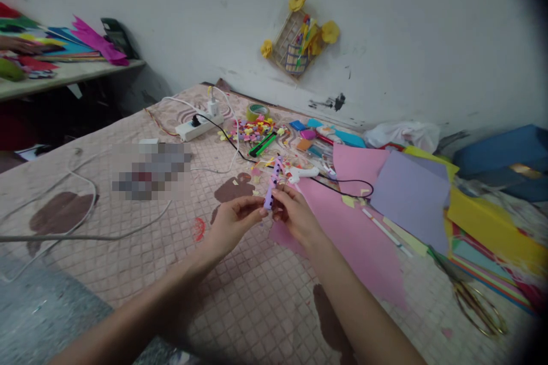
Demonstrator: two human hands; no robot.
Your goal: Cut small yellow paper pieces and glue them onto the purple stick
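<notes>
A small purple strip with dark spots (274, 182) is held upright over the table, between my two hands. My right hand (293, 211) pinches its right side with curled fingers. From the left, my left hand (240, 219) has thumb and fingertips brought together at the strip's lower end. Just behind the strip lies a white glue gun (302, 174) with a black cord. A green cutter (263, 144) rests farther back, beside a pile of small colourful paper flowers (252, 128). Pink paper (342, 228) spreads out to the right of my hands.
A power strip (199, 126) with plugs and cables stands at the back left, near yellow tape (257, 112). Purple paper (411, 191), yellow sheets (492, 228) and gold-handled scissors (479, 308) lie on the right. Another person's hand (19, 44) shows at the far-left table.
</notes>
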